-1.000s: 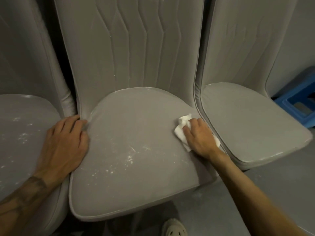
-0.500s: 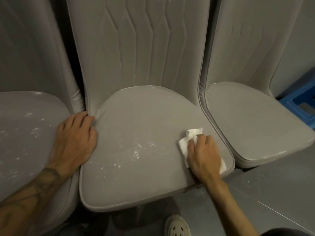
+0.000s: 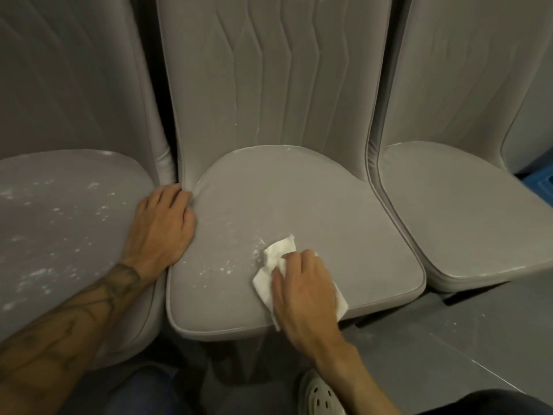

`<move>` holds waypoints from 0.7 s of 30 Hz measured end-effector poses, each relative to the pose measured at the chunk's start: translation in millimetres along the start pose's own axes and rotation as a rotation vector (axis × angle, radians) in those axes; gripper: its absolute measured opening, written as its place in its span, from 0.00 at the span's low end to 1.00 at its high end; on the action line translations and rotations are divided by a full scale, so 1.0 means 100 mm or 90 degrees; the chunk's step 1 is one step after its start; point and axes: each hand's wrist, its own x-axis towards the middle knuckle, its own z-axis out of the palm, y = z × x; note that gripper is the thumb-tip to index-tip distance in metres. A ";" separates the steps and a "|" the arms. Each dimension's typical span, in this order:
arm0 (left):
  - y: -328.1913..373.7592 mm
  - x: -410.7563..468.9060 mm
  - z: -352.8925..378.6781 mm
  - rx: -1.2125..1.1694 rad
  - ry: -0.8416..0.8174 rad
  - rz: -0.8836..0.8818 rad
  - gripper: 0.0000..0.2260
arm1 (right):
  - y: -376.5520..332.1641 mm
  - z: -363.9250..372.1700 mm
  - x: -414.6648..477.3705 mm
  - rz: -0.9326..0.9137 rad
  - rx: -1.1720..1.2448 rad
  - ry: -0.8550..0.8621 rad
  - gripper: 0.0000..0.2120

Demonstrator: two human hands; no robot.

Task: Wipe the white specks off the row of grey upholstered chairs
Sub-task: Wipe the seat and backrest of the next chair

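Note:
Three grey upholstered chairs stand side by side. The middle chair [image 3: 299,190] has white specks [image 3: 221,269] on the front left of its seat. My right hand [image 3: 305,292] presses a crumpled white tissue [image 3: 276,253] flat on that seat, just right of the specks. My left hand [image 3: 161,226] lies flat, fingers together, on the gap between the middle seat and the left chair [image 3: 59,235], which carries several white specks [image 3: 39,274]. The right chair [image 3: 463,211] looks free of specks.
A blue plastic crate [image 3: 541,182] sits behind the right chair at the frame's edge. Grey floor [image 3: 449,339] with faint white dust lies in front of the chairs. My light clog shoe [image 3: 321,395] is below the middle seat.
My right hand has slid the tissue left and toward the front of the middle seat, reaching the speckled patch. The view has shifted left; my left hand has stayed put.

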 end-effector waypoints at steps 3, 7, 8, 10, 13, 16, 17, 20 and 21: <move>0.01 -0.04 -0.09 0.006 -0.021 0.011 0.18 | 0.28 -0.03 0.24 -0.051 -0.008 -0.009 0.10; 0.02 -0.24 -0.21 0.029 -0.024 0.026 0.17 | 0.53 -0.06 0.76 0.116 -0.048 -0.041 0.12; 0.02 -0.31 -0.22 0.033 -0.025 0.023 0.16 | 0.43 -0.02 0.78 0.111 -0.056 -0.046 0.13; -0.01 -0.43 -0.24 0.048 -0.038 0.021 0.17 | 0.09 0.07 0.66 0.016 -0.027 -0.067 0.13; -0.06 -0.54 -0.25 0.070 -0.066 0.008 0.18 | -0.18 0.11 0.42 -0.146 0.053 -0.109 0.14; -0.05 -0.56 -0.24 0.059 -0.064 -0.023 0.17 | 0.03 0.10 0.69 -0.159 0.047 -0.147 0.15; -0.05 -0.57 -0.22 0.054 -0.059 -0.028 0.16 | 0.10 0.13 0.85 -0.125 0.017 -0.148 0.15; -0.04 -0.59 -0.19 0.044 -0.041 -0.039 0.16 | 0.04 0.22 1.15 -0.015 -0.060 -0.137 0.15; -0.04 -0.58 -0.18 0.044 -0.042 -0.042 0.16 | -0.08 0.25 1.14 -0.029 -0.054 -0.134 0.15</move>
